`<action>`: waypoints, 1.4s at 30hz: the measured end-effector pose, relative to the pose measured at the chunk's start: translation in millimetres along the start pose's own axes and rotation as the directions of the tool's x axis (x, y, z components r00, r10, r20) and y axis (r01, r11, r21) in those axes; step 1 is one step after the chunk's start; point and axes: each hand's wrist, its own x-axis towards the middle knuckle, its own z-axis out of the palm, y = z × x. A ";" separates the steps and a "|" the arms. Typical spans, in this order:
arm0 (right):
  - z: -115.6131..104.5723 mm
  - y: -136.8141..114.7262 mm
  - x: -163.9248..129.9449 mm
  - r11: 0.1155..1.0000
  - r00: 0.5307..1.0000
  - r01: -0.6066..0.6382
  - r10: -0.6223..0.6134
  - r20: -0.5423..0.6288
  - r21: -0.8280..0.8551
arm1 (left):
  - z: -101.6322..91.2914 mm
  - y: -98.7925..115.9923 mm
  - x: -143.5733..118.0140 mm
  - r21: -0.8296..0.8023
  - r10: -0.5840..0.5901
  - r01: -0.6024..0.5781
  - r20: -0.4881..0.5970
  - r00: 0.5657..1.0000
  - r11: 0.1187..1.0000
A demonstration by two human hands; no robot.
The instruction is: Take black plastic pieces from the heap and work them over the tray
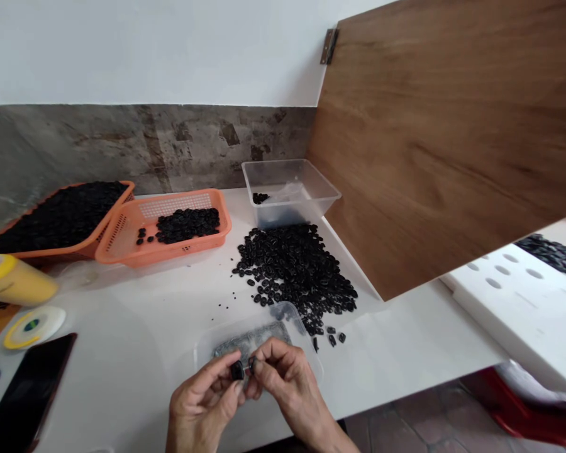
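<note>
Has a flat round white-and-yellow roll (pixel 34 326) well left of the fingers, marked green at its centre, with any lettering too small to read. Has open room on the smooth white bench (pixel 122 358) left of the fingers, up to a flat black phone (pixel 31 387). Meets the bench's front edge just right of the fingers, and a slanting brown wooden board (pixel 429 157) farther right and beyond. Faces, past the fingers, a loose heap of small black oval pieces (pixel 292 264), then a clear rectangular plastic box (pixel 276 215). Pinches a small rounded black piece (pixel 237 370) between left fingers (pixel 217 366), closed down to its width. Pinches a second dark piece (pixel 251 363) just right of it in right fingers (pixel 270 377), likewise closed; cannot tell whether joined. Holds both over a clear shallow plastic tub (pixel 288 309) containing grey metallic bits (pixel 226 343)
</note>
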 end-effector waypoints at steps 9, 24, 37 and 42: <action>0.9 -0.3 1.0 0.999 0.999 -0.037 0.037 -0.012 -0.039 | -5.2 -4.2 2.5 0.068 0.040 -0.044 0.060 0.997 0.997; 0.5 -3.2 1.1 0.983 1.000 -0.013 0.009 -0.026 -0.186 | -9.9 -6.8 4.8 0.139 0.156 -0.176 0.143 0.977 0.975; -4.9 0.7 2.2 0.988 1.000 -0.018 0.020 0.008 -0.156 | -8.1 -2.3 5.6 0.153 0.172 -0.202 0.186 0.967 0.967; -6.2 1.2 0.6 0.984 1.000 -0.021 0.023 0.008 -0.176 | -11.5 -3.1 9.4 0.183 0.179 -0.232 0.269 0.946 0.955</action>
